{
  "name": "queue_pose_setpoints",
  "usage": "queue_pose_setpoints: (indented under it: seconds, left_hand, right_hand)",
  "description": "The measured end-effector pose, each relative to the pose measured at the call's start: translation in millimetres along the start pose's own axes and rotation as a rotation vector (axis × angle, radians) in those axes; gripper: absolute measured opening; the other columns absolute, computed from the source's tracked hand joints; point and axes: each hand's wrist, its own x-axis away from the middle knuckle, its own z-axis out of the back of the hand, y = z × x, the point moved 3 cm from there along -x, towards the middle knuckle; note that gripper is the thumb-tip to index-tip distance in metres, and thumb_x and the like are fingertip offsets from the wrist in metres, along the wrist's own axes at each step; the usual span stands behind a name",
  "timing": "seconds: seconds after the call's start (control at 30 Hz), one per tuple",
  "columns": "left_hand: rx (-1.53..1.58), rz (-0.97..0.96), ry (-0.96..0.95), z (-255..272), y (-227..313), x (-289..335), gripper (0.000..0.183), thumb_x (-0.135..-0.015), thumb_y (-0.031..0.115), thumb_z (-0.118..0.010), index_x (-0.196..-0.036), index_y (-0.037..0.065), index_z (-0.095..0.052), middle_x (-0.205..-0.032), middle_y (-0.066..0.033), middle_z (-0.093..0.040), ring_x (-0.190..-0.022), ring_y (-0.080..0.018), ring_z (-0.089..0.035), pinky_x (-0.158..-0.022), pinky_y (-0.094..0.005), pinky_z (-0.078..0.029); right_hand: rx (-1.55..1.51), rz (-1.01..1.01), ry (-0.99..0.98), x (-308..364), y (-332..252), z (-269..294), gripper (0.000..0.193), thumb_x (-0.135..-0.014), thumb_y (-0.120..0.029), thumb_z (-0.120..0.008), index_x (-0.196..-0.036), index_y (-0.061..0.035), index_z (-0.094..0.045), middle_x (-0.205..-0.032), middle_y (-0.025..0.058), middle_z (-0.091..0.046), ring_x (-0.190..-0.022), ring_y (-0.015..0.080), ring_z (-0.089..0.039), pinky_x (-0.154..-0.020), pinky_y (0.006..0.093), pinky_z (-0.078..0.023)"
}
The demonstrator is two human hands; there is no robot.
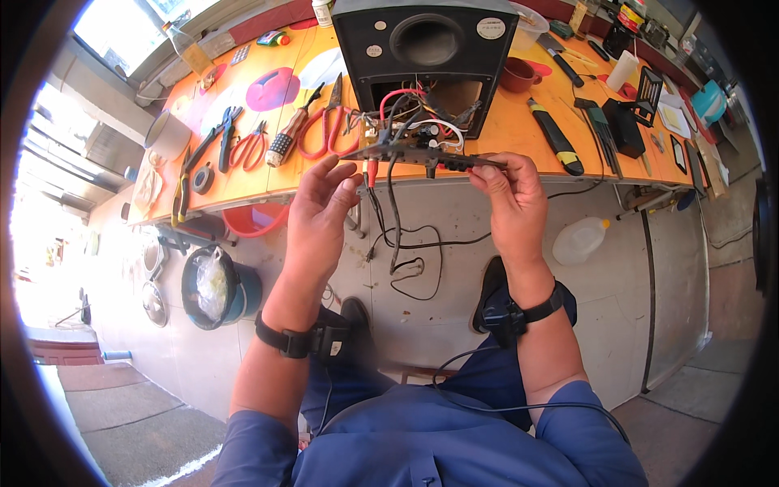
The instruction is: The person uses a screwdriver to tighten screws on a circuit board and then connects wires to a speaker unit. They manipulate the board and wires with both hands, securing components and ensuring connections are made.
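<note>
Dark panel [415, 152]: held nearly edge-on over the bench's front edge, before the opening of the speaker box [426, 75].
Right hand [518, 203]: fingers pinching the panel's right end.
Left hand [320, 209]: fingers loosely curled by its left end; whether they touch, I cannot tell from here.
Wires [396, 96]: bunched between panel and box; a hard pull could break a joint.
Black cord [395, 223]: trails to the floor; a shoe [491, 284] catching it could jerk the panel loose.
Bench [513, 126]: orange, with big coloured patches; scissors [307, 134] near the panel might scrape it.
Floor [604, 308]: pale, with a bucket [246, 294] and translucent jug [579, 242].
</note>
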Motion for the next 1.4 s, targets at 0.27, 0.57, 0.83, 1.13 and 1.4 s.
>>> queue_pose_setpoints:
  seconds: [0.27, 0.57, 0.83, 1.13, 1.4]
  left_hand:
    - [0.073, 0.006, -0.109, -20.6, 8.4, -4.5, 0.044, -0.104, 0.015, -0.064, -0.144, 0.001, -0.051, -0.132, -0.0090, -0.065, -0.121, -0.0219, -0.065, -0.096, -0.0329, -0.051]
    - [0.078, -0.020, -0.131, -30.4, 15.3, -9.9, 0.034, -0.104, 0.017, -0.065, -0.135, 0.004, -0.060, -0.122, -0.0059, -0.070, -0.114, -0.0186, -0.068, -0.094, -0.0318, -0.052]
    - [0.068, -0.053, -0.064, -32.2, 15.1, -16.0, 0.031, -0.103, 0.016, -0.067, -0.131, 0.005, -0.062, -0.111, -0.0018, -0.071, -0.105, -0.0133, -0.069, -0.087, -0.0272, -0.054]
    - [0.040, -0.062, -0.022, -23.2, 17.5, -30.0, 0.025, -0.101, 0.015, -0.069, -0.123, 0.004, -0.064, -0.106, -0.0009, -0.071, -0.097, -0.0109, -0.069, -0.081, -0.0257, -0.055]
    - [-0.037, -0.202, -0.099, -30.8, 39.7, -42.3, 0.007, -0.101, 0.001, -0.064, -0.108, 0.000, -0.062, -0.100, 0.0010, -0.064, -0.093, -0.0060, -0.058, -0.086, -0.0209, -0.048]
  right_hand:
    - [-0.257, -0.227, 0.000, 2.2, 17.7, 1.9, 0.017, -0.105, -0.011, -0.062, -0.120, -0.0043, -0.057, -0.108, 0.0089, -0.070, -0.099, 0.0175, -0.072, -0.092, 0.0331, -0.059]
    - [-0.464, -0.339, -0.010, 6.1, 26.5, -5.3, 0.016, -0.105, -0.012, -0.062, -0.119, -0.0069, -0.058, -0.114, 0.0086, -0.072, -0.103, 0.0193, -0.072, -0.093, 0.0329, -0.058]
    - [-0.564, -0.399, -0.041, 13.5, 31.6, -11.1, 0.016, -0.104, -0.011, -0.062, -0.120, -0.0067, -0.058, -0.117, 0.0089, -0.071, -0.108, 0.0209, -0.072, -0.095, 0.0338, -0.057]
    - [-0.446, -0.370, -0.146, 24.1, 41.2, -19.0, 0.016, -0.103, -0.009, -0.063, -0.119, -0.0074, -0.062, -0.119, 0.0077, -0.072, -0.113, 0.0235, -0.071, -0.094, 0.0324, -0.058]
    - [-0.305, -0.491, -0.198, 24.5, 47.3, -23.9, 0.017, -0.103, -0.012, -0.064, -0.119, -0.0059, -0.062, -0.114, 0.0067, -0.072, -0.107, 0.0200, -0.072, -0.087, 0.0300, -0.058]
